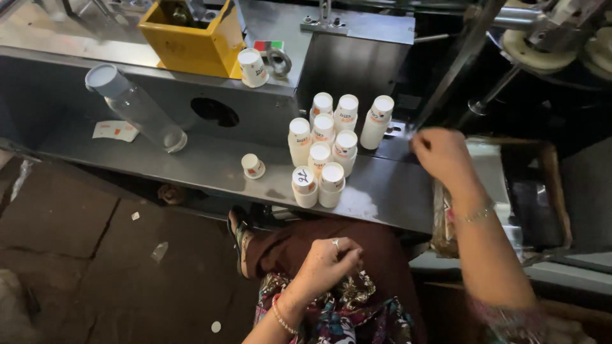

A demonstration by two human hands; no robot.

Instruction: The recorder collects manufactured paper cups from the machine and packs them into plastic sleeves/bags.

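Several stacks of small white paper cups (pixel 331 146) stand upside down in a cluster on a grey metal shelf (pixel 191 162). My right hand (pixel 441 154) reaches out just right of the cluster at the shelf's right end, fingers curled; what it holds, if anything, I cannot make out. My left hand (pixel 326 262) rests in my lap with its fingers closed, a ring on one finger, over patterned cloth. A single cup (pixel 253 165) stands alone left of the cluster. Another cup (pixel 253 67) sits higher up on the machine top.
A clear plastic tube (pixel 136 107) with a white cap leans on the shelf at left. A yellow box (pixel 193 35) stands on the machine top. Machine rollers and rods fill the upper right. A flat cup blank (pixel 115 130) lies on the shelf. My sandalled foot (pixel 239 232) rests on the cracked floor.
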